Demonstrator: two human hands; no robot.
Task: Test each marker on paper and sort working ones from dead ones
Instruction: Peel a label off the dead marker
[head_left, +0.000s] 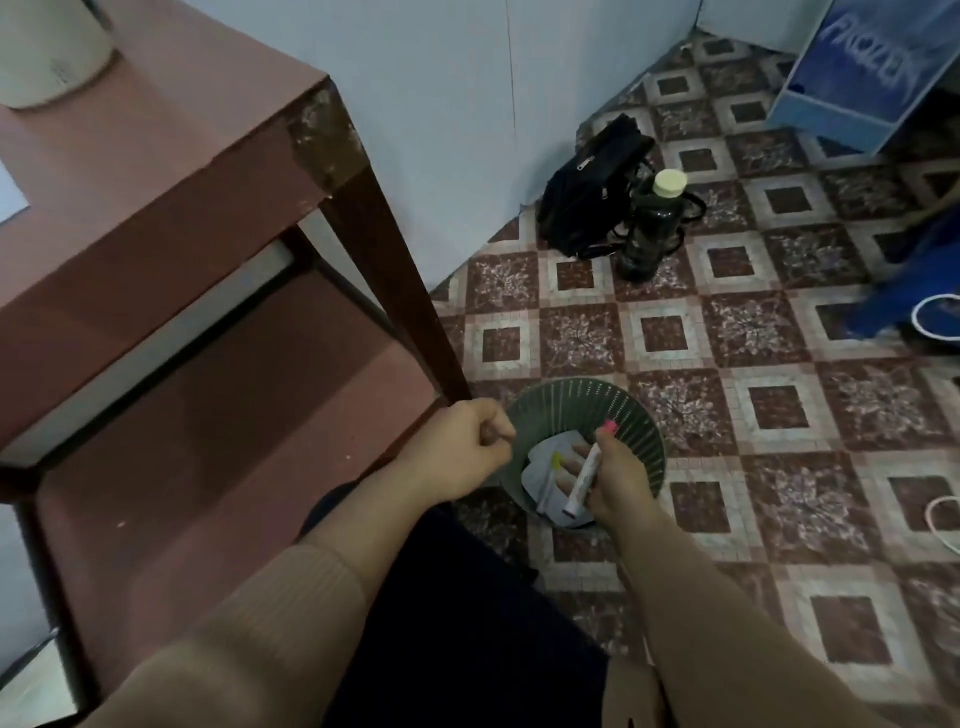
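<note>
Marker (584, 480) clamped in right grip (618, 480), pink cap (609, 427) pointing away, over bin (641, 418); left grip (462, 447) fisted empty at rim

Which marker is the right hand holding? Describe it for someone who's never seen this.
Find the brown table's front leg; at its foot a round green slatted bin stands on the tiled floor. Above the bin, the right hand grips a white marker. Its pink cap separates it from the yellow-capped marker lying inside the bin.

Bin (640, 422) right of table (156, 171) — bottle (652, 228) behind
</note>
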